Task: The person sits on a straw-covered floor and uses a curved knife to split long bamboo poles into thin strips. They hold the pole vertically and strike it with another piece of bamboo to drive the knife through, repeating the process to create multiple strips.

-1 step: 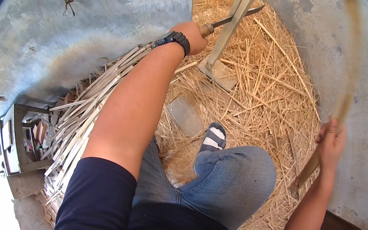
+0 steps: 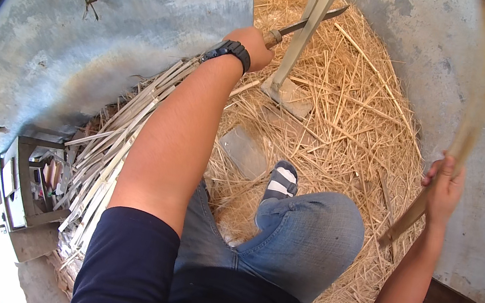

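My left hand point(image 2: 259, 51) is closed round the wooden handle of a curved-tip knife point(image 2: 335, 13). The knife's blade lies across a partly split bamboo pole point(image 2: 295, 52), seemingly wedged in it. The pole leans, its lower end on a flat slab point(image 2: 297, 100) and its top past the picture's upper edge. Off to the right, my right hand point(image 2: 444, 195) grips a long, slightly bent stick point(image 2: 478, 104) near its lower end. The stick rises past the upper edge, its upper part blurred by motion, well apart from the knife.
Pale shavings and strips point(image 2: 355, 99) cover the ground. Along the left wall point(image 2: 120, 4) lies a bundle of split strips point(image 2: 135, 118). Beside it stands a small wooden box point(image 2: 21, 182) of odds and ends. Another grey wall point(image 2: 483, 247) bounds the right. My sandalled foot point(image 2: 281, 180) is near a grey slab point(image 2: 244, 152).
My right hand has shifted a little to the right and slightly upward, carrying the stick away from the pole. My left hand, the knife and the bamboo pole look unmoved.
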Available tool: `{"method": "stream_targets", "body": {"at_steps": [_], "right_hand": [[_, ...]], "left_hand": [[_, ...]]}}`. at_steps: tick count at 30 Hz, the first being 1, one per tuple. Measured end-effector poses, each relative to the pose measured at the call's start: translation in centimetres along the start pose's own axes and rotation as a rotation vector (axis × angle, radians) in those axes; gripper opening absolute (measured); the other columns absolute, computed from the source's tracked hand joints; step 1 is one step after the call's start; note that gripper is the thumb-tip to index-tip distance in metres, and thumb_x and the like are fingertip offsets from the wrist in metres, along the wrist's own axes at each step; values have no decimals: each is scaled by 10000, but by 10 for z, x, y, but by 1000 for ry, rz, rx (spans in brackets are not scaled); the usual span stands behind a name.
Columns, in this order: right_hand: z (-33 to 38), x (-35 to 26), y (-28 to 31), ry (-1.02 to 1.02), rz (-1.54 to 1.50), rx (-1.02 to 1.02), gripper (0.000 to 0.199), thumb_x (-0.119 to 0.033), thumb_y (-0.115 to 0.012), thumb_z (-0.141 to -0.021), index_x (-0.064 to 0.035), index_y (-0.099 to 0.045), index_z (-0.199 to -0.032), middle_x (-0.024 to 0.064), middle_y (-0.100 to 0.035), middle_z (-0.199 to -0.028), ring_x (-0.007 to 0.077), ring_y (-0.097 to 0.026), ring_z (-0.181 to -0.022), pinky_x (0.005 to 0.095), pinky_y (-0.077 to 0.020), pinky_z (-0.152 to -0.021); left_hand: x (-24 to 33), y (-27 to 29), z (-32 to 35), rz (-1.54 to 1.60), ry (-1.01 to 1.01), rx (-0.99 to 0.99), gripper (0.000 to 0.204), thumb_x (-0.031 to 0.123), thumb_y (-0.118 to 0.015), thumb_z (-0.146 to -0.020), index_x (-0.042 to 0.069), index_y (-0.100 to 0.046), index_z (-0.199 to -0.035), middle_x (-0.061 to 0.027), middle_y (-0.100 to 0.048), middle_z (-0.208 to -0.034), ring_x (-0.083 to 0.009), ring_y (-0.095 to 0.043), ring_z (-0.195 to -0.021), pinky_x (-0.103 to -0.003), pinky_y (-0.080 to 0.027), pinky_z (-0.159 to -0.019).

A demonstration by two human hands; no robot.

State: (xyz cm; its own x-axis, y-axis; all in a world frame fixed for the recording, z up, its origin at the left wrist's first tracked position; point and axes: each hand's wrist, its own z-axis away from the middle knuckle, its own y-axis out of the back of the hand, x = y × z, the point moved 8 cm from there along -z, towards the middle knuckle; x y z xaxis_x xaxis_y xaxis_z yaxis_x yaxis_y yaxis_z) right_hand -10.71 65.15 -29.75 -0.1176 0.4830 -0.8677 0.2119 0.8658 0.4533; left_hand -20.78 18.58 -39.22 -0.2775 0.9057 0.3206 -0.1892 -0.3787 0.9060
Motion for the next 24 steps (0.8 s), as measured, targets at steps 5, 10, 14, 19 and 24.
{"method": "stream_targets", "body": {"at_steps": [5,10,14,19,24], "right_hand": [[-2,25,-15,78,-240,116,323,-326,-512,-1073,-22,-549,-1173,11,-559,-719,92,-543,-600,237,-457,-528],[48,108,-83,-161,674,-365,231,-276,-541,-1051,-59,-595,-1109,74,-620,-723,145,-593,-583,282,-479,-525],[41,109,-69,-255,522,-377,280,-301,-531,-1053,-45,-613,-1131,58,-604,-699,138,-572,-564,303,-455,-509],[2,31,-14,-106,150,-30,344,-382,-489,-1076,-53,-586,-1065,-15,-534,-683,87,-502,-557,246,-421,-497],[-5,-4,-4,84,-242,145,315,-359,-506,-1072,-49,-563,-1071,10,-554,-717,95,-531,-591,245,-452,-544]], "left_hand": [[-3,2,1,-12,1,34,361,338,-661,-897,48,-745,-1096,-173,-743,-1029,-312,-720,-938,-422,-576,-828],[6,1,-4,8,-18,10,366,333,-662,-894,45,-742,-1105,-178,-738,-1054,-318,-715,-958,-414,-573,-851],[1,-1,-1,22,-5,21,366,333,-663,-892,46,-741,-1106,-182,-736,-1062,-331,-711,-969,-418,-569,-870],[-2,-4,0,27,-14,26,385,351,-670,-893,39,-738,-1106,-186,-735,-1061,-334,-709,-975,-423,-569,-871],[-8,-6,-1,39,7,-2,387,353,-672,-899,33,-737,-1107,-184,-736,-1065,-327,-710,-987,-421,-568,-874]]}}
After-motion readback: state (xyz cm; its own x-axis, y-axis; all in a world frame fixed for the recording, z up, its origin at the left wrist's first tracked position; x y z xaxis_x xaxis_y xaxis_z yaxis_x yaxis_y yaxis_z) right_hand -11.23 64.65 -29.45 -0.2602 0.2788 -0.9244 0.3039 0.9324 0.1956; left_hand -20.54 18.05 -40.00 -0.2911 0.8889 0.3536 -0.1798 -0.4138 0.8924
